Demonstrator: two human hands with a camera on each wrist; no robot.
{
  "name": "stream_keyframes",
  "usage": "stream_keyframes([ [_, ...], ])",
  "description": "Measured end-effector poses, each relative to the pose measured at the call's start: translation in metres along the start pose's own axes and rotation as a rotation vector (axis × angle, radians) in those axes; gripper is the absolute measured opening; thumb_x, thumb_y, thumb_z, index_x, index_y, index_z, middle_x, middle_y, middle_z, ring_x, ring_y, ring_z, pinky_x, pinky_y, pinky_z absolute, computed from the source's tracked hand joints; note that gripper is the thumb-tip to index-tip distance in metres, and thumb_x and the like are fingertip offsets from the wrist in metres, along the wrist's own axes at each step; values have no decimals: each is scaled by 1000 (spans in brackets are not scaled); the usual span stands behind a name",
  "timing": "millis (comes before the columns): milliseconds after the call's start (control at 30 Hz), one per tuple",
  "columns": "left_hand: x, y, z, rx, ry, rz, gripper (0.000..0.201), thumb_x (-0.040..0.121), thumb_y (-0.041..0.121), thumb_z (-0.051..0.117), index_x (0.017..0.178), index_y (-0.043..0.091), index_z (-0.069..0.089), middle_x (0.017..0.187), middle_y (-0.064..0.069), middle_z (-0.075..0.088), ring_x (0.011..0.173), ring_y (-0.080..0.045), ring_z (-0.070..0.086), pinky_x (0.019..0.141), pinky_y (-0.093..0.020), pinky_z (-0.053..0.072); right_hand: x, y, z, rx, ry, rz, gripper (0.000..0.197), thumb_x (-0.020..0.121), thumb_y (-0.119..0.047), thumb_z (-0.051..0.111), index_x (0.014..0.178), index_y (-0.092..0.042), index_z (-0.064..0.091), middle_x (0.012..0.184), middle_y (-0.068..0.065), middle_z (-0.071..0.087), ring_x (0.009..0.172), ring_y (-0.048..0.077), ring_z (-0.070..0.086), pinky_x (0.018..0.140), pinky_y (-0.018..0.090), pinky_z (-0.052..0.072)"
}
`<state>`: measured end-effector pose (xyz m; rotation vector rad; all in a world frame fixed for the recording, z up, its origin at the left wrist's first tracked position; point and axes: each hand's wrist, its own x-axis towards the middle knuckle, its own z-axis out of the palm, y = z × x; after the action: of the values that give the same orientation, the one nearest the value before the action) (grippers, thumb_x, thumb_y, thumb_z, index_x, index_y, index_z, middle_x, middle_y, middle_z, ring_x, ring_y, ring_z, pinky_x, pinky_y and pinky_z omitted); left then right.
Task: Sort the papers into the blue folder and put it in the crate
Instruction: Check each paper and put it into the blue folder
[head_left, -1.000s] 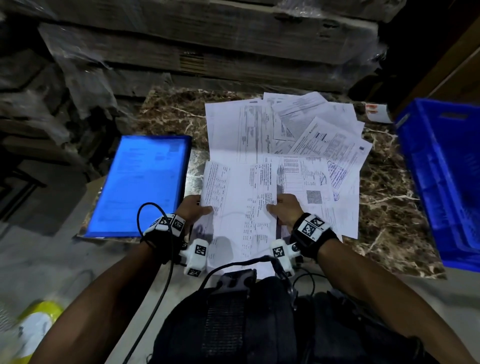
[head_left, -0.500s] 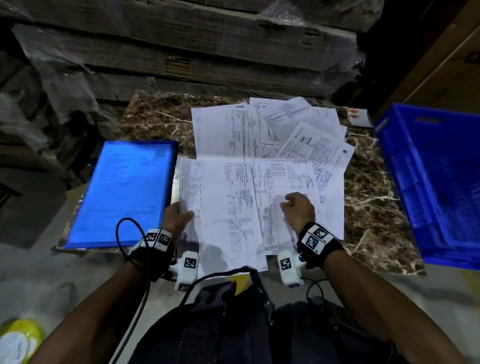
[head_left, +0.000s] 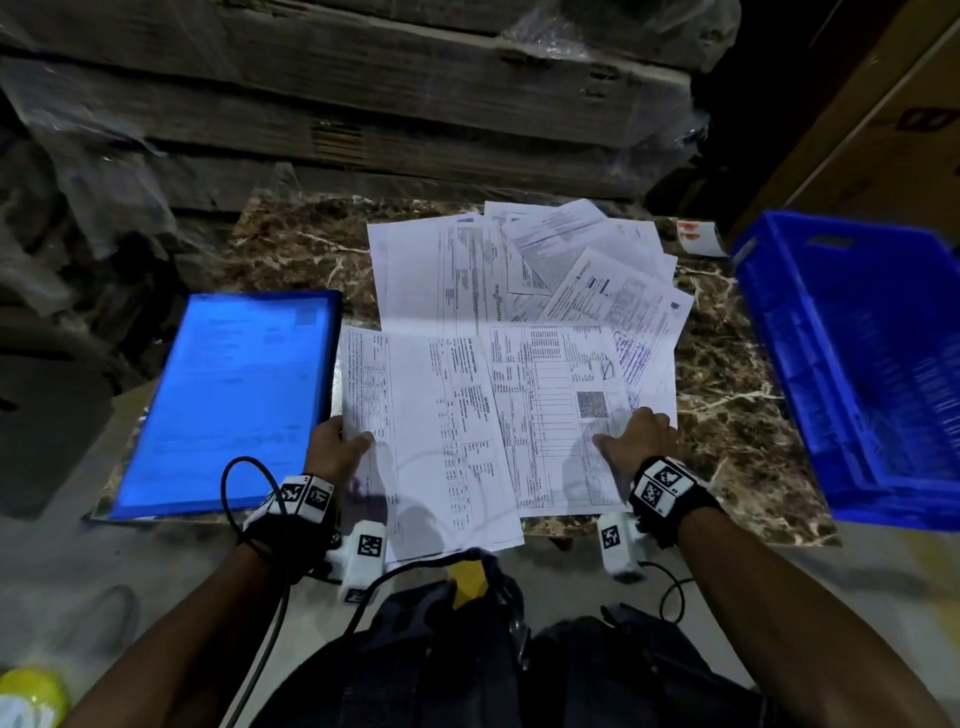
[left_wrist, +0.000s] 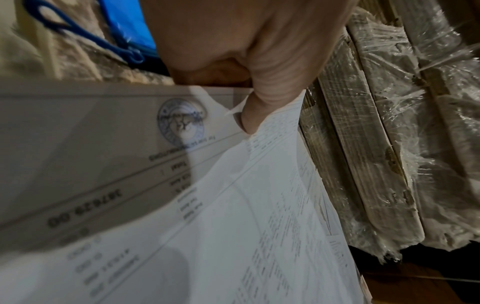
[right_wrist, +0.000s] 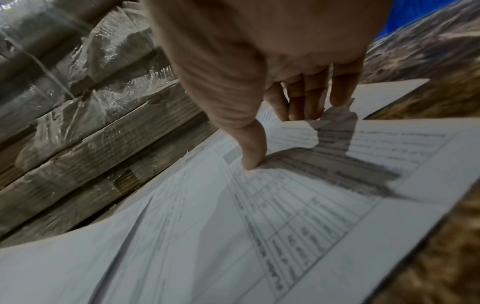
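Several printed papers (head_left: 498, 332) lie fanned over a marble slab (head_left: 291, 249). The blue folder (head_left: 234, 400) lies closed at the slab's left, with a printed sheet showing through its cover. My left hand (head_left: 353, 441) pinches the left edge of the nearest sheet (head_left: 441, 426), thumb on top (left_wrist: 246, 115). On the right, my right hand (head_left: 623, 436) holds the right edge of the sheet with a code square (head_left: 561, 415). Its thumb (right_wrist: 252, 152) presses on top and the fingertips tuck at the edge. The blue crate (head_left: 852, 364) stands at the right.
Stacked cartons wrapped in plastic film (head_left: 363, 104) rise right behind the slab. A brown carton (head_left: 883, 145) stands behind the crate. A small white card with a red mark (head_left: 698, 236) lies at the slab's far right corner. A yellow object (head_left: 31, 691) sits on the floor.
Both hands slid apart from the middle of the near sheets, the left to the left edge and the right to the right edge. The near sheets now lie wider and flatter.
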<state>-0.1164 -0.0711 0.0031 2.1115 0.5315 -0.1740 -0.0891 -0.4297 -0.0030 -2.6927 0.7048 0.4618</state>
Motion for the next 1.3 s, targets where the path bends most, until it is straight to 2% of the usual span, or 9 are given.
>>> stream_keyframes([
  [333,2,-5,-5,-42,34,-17,10,87,1,59,85,-9,58,72,-8,49,64,-18,41,49,-23,29,6,-3,-7,136,-61,46,74,79,-35,74,135,-3,38,138,18,40,128,37,40,103,44,40],
  [567,8,-17,-10,-57,91,-52,14,83,1,57,71,0,51,66,-11,50,62,-19,45,51,-23,32,7,-1,-7,300,-6,-1,18,90,-19,53,105,-8,53,102,14,58,88,33,56,69,32,41],
  [733,15,-23,-22,-33,116,-61,40,84,5,60,122,-1,48,105,-20,60,96,-36,58,80,-40,45,6,0,-13,576,107,-18,14,86,-7,51,71,-10,53,76,9,57,78,31,58,65,34,44],
  [833,17,-26,-31,-56,120,-18,60,87,4,60,139,9,30,104,-20,58,91,-35,57,77,-38,41,2,-1,-29,729,181,22,8,83,-3,57,83,-5,65,86,10,65,83,28,62,78,40,53],
  [967,20,-27,-38,-24,74,85,50,77,25,61,120,2,55,109,-24,62,101,-37,59,82,-39,45,-2,0,-42,887,207,57,14,86,-3,61,97,-1,69,95,12,68,86,28,64,84,44,54],
  [1067,15,-28,-39,-115,37,128,39,75,18,65,105,-9,65,112,-26,63,98,-11,63,86,-25,47,-14,-5,-39,1003,189,74,16,80,-12,65,92,-2,68,97,18,71,80,26,63,80,46,54],
  [1133,10,-22,-34,-197,14,96,23,87,0,61,107,-9,64,116,-26,62,104,-22,59,86,-29,42,-25,-15,-30,1200,89,58,18,81,-8,63,97,-2,66,105,21,69,87,27,64,82,46,53],
  [1233,-1,-12,-24,-422,-33,-4,25,95,16,54,106,-4,66,122,-19,61,116,-31,55,92,-37,43,-49,-39,-4,1518,-210,53,35,89,7,53,124,3,55,121,23,62,109,38,59,99,56,43],
  [1300,-9,-2,-21,-664,-142,-157,32,95,28,52,111,4,64,125,-13,59,113,-30,57,86,-38,49,-61,-57,17,1626,-364,89,65,68,-1,78,127,4,53,125,26,59,113,43,56,100,62,39],
])
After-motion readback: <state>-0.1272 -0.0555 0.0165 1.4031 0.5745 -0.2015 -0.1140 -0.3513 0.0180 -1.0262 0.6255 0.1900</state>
